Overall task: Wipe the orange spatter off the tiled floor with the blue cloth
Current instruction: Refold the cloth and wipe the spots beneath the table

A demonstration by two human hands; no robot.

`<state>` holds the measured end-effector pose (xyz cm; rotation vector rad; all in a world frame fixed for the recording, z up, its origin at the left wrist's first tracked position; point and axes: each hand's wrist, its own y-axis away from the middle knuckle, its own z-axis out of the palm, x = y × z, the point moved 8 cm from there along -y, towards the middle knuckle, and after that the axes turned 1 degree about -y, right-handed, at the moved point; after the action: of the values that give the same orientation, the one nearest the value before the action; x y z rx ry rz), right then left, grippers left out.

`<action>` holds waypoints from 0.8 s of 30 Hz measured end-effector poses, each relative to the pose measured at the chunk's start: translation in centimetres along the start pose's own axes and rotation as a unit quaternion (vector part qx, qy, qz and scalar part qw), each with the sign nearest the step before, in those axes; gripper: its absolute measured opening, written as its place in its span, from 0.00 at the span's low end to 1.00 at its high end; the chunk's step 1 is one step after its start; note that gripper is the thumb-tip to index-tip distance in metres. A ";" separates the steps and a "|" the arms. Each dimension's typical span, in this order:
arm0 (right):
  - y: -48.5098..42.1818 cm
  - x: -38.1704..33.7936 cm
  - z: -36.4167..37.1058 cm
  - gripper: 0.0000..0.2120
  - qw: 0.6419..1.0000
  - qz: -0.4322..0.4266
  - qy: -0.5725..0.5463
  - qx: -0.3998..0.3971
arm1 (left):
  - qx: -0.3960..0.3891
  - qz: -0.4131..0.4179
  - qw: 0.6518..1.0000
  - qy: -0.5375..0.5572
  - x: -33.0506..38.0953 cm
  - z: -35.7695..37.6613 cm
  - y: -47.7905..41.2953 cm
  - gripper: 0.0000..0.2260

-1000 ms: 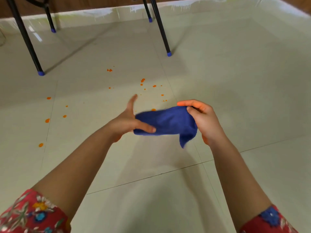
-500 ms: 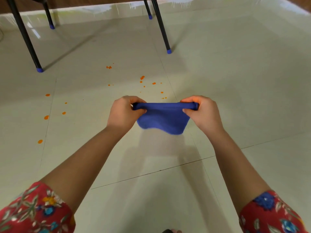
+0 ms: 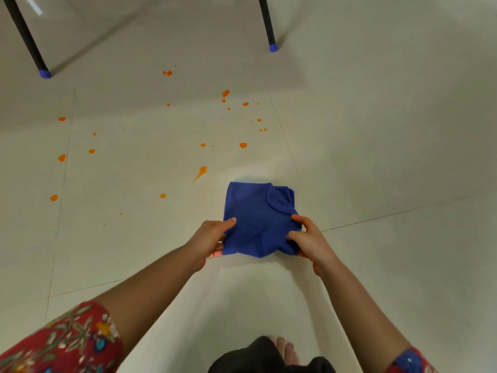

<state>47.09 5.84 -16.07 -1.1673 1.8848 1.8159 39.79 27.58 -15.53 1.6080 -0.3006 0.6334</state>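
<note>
Item: blue cloth (image 3: 258, 216), folded, low over the tiled floor (image 3: 376, 130); I cannot tell whether they touch. It sits near-right of the orange spatter (image 3: 201, 172). My left hand (image 3: 208, 238) and right hand (image 3: 309, 240) pinch its near corners. Step: positioning. Next, I judge: press flat, sweep far-left.

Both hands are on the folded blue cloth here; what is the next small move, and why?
Probably slide the blue cloth forward and left onto the nearest orange streak. The left hand and right hand pinch its near edge, it is folded into a pad, and the spatter lies left of and beyond it.
</note>
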 end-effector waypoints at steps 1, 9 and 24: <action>-0.1 0.0 0.0 0.23 1.000 -0.008 0.020 0.008 | 0.005 -0.003 1.000 -0.006 0.1 0.1 0.2 0.12; 1.9 -5.3 -0.9 0.15 0.968 -0.188 0.162 -0.029 | 0.028 0.204 0.958 -0.201 4.6 0.2 1.2 0.15; 2.5 -7.3 -0.7 0.08 0.865 -0.186 0.462 -0.067 | -0.024 0.303 0.881 -0.362 6.1 0.3 2.1 0.06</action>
<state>50.16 7.44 -9.17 -2.5698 1.7011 1.2515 43.67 27.99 -10.43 1.6488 -1.4053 0.4450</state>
